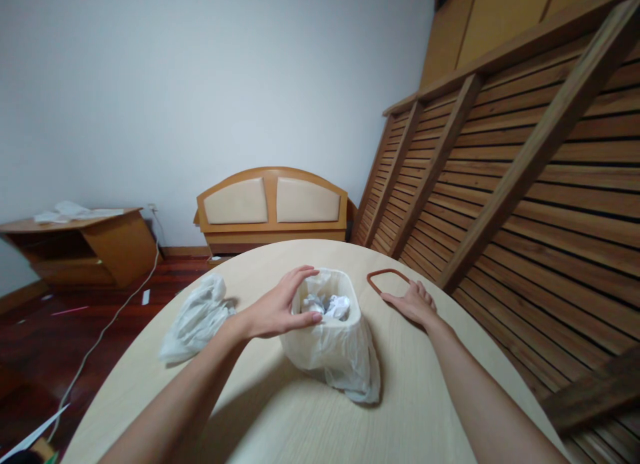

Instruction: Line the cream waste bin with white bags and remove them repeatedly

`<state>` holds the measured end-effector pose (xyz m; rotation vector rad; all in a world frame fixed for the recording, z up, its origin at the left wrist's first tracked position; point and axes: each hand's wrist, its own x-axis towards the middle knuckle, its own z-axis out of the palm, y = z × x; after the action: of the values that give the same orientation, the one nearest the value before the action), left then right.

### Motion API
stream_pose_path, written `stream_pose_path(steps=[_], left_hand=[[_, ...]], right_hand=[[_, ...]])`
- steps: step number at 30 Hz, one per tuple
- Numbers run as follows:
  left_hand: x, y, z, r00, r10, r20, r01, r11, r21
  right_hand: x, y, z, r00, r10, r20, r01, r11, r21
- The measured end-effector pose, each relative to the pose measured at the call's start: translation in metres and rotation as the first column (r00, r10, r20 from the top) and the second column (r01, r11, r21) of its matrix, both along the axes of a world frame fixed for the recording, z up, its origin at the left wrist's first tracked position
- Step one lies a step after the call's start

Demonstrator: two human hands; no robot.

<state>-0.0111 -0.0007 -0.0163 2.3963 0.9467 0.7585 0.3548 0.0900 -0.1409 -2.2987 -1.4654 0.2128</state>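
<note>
Head view, lined bin: it stood upright mid-table (405, 397), crumpled paper (337, 307) inside its white liner (333, 361).
Left hand (277, 307): spread across the bin's rim from nine o'clock, fingers and thumb well parted.
Right hand (414, 304): thumb and fingers touched the brown frame (390, 271), at two o'clock from the bin; how tightly, I couldn't tell.
Plastic bag (197, 321): crumpled, towards nine o'clock.
Step at the rim: steadying the bin while handling the frame, I judged.
Next move: it seemed to need a sure grip on the frame.
</note>
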Motion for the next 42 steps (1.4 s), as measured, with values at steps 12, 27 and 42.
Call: stream_pose_path(steps=[12, 27, 42], left_hand=[[0.000, 0.001, -0.001, 1.000, 0.009, 0.005, -0.009, 1.000, 0.016], [0.001, -0.001, -0.003, 0.999, 0.046, 0.024, -0.047, 0.998, 0.042], [0.023, -0.005, -0.019, 0.948, 0.301, 0.101, -0.311, 0.945, 0.099]], right_hand=[[-0.003, 0.005, -0.001, 1.000, 0.001, 0.007, -0.001, 0.999, 0.039], [-0.047, -0.013, 0.089, 0.787, 0.565, -0.250, -0.463, 0.807, 0.366], [-0.114, -0.108, 0.167, 0.284, 0.956, 0.076, -0.928, 0.254, 0.272]])
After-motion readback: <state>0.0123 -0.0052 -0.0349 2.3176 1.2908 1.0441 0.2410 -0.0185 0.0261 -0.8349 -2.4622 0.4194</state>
